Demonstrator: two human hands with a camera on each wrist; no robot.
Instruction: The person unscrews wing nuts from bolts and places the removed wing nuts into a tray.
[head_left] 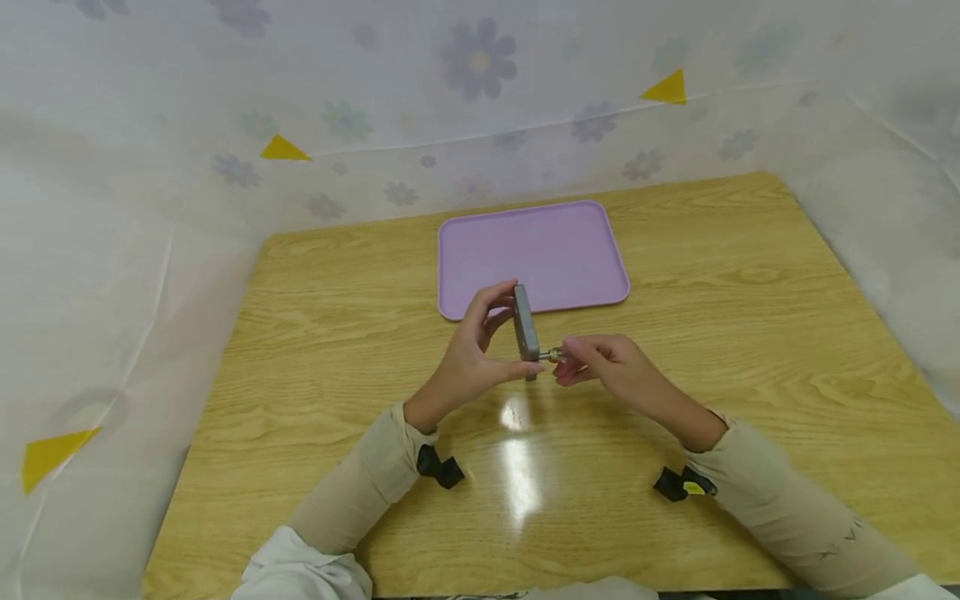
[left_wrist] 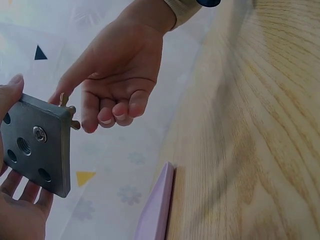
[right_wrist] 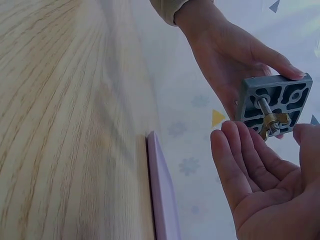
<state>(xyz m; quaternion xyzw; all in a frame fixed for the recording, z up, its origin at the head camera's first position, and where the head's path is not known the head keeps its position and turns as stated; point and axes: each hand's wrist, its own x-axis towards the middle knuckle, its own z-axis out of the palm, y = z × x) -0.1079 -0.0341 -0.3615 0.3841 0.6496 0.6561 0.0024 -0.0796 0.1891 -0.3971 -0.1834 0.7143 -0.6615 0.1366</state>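
My left hand (head_left: 468, 362) holds a grey square plate (head_left: 526, 323) upright over the table, fingers on its top edge and thumb at its lower edge. Several holes and a screw head (left_wrist: 39, 134) show on the plate's flat face in the left wrist view. From the ribbed back, seen in the right wrist view, a threaded bolt (right_wrist: 264, 106) sticks out and carries a brass wing nut (right_wrist: 272, 121). The thumb and fingertips of my right hand (head_left: 611, 362) are around this wing nut, pinching at it; their exact contact is partly hidden.
A purple tray (head_left: 525, 242) lies on the wood-grain table (head_left: 337, 333), behind my hands. White flower-patterned sheeting (head_left: 420, 92) with yellow triangles surrounds the table's back and sides.
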